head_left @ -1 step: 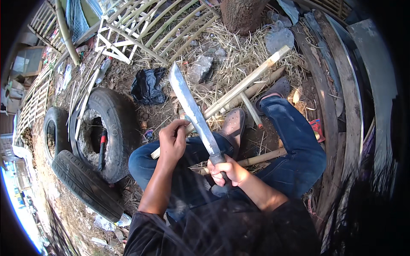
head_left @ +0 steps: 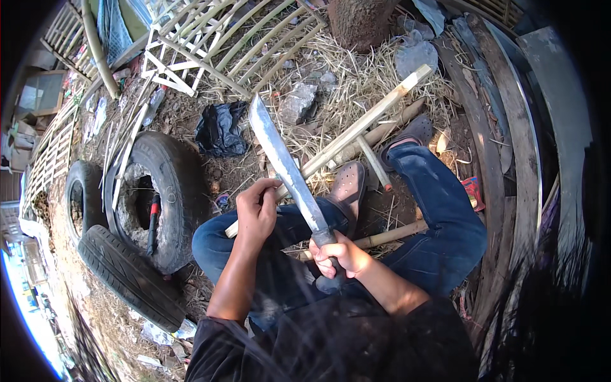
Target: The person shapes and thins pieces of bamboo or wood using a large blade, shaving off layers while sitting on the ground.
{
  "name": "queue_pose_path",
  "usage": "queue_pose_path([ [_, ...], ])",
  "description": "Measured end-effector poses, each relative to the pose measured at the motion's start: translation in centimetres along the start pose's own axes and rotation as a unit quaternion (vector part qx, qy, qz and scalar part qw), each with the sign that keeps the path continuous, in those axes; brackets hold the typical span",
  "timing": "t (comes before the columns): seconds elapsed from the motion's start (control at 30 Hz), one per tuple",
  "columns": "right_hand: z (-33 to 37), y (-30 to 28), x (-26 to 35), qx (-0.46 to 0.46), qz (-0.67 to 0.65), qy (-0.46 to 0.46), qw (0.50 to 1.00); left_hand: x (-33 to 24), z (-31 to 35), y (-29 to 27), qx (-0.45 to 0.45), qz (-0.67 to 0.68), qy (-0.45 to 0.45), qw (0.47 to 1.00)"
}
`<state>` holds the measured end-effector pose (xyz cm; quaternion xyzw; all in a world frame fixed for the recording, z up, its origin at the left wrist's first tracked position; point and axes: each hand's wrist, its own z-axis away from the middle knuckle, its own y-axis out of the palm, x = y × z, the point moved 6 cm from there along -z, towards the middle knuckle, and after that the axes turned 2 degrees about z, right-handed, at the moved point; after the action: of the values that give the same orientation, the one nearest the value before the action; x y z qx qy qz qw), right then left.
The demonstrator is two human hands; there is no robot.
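Observation:
My right hand is wrapped round the dark handle of a machete. Its broad, scuffed blade points away and to the left, crossing over a long pale split bamboo pole. My left hand is closed on that pole, left of the blade, fingers curled and thumb against it. The pole slants from over my left knee toward the far right. Under its far part lie a thicker bamboo piece and a short thin stick. The blade hides part of the pole.
Old tyres stand at the left, with a red-and-black tool in one. A black plastic bag and a rock lie ahead. Bamboo lattice and a tree trunk stand beyond; wooden planks line the right.
The machete's tip has shifted very slightly to the left. My hands and the bamboo pole look almost unmoved.

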<state>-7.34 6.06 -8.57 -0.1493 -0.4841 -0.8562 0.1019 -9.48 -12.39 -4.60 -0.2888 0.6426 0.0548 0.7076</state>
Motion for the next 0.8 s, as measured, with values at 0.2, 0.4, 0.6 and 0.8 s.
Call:
queue_pose_path([
  [0.2,-0.4,0.5,-0.2,0.008,-0.023,-0.017,1.000,0.3,0.1,0.1,0.002,0.020,-0.011,1.000],
  [0.4,0.1,-0.4,1.3,0.004,-0.038,-0.051,0.998,0.1,0.1,-0.2,-0.011,0.037,-0.025,0.999],
  [0.6,0.3,-1.5,0.3,0.019,-0.012,-0.001,1.000,1.2,-0.1,0.0,0.006,0.007,-0.031,0.999],
  [0.8,1.4,-2.6,1.2,0.053,-0.058,-0.052,0.996,-0.6,0.3,1.2,0.023,-0.001,-0.006,1.000],
])
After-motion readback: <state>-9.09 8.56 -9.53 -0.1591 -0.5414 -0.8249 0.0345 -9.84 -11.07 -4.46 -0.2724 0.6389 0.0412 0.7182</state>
